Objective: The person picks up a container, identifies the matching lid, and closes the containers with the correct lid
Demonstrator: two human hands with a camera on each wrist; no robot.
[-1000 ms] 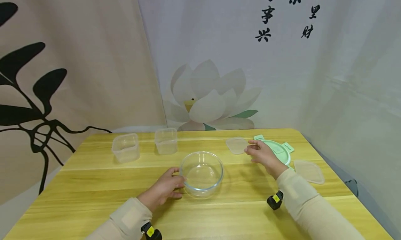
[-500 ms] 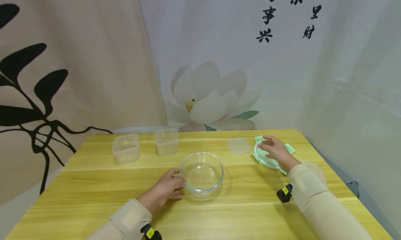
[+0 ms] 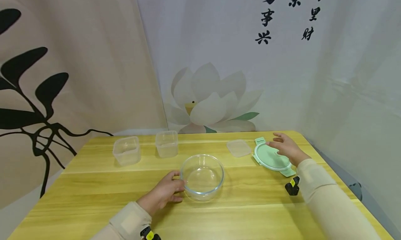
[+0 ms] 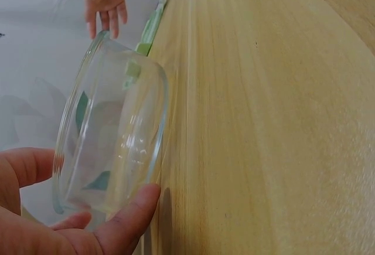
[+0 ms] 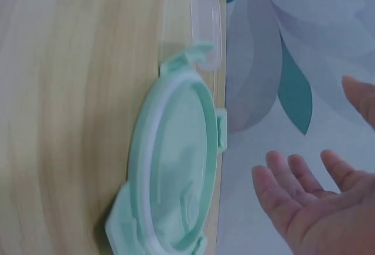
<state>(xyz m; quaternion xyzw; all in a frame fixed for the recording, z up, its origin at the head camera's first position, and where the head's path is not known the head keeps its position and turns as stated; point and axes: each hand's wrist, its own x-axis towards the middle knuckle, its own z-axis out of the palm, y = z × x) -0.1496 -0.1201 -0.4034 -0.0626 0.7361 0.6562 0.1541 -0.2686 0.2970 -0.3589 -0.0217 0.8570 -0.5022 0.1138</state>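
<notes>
A round clear glass bowl [image 3: 202, 173] stands upright on the wooden table. My left hand [image 3: 164, 193] holds its left side; the left wrist view shows thumb and fingers [image 4: 132, 211] spread around the rim and wall. To the right, a round mint-green lid [image 3: 270, 156] with flaps folded outward lies on the table, and the right wrist view shows a pale ring around its rim. My right hand [image 3: 286, 147] hovers over the lid's far right part, fingers loosely spread, holding nothing. It hides one flap from the head view.
Two clear plastic boxes [image 3: 126, 151] stand at the back left. A flat translucent square lid [image 3: 239, 148] lies between the bowl and the green lid. The table [image 3: 109, 198] ends at a curtain with a printed lotus.
My right hand has moved right, from beside the translucent lid to over the green lid. Its sleeve now covers the second translucent lid at the right. My left hand stays at the bowl.
</notes>
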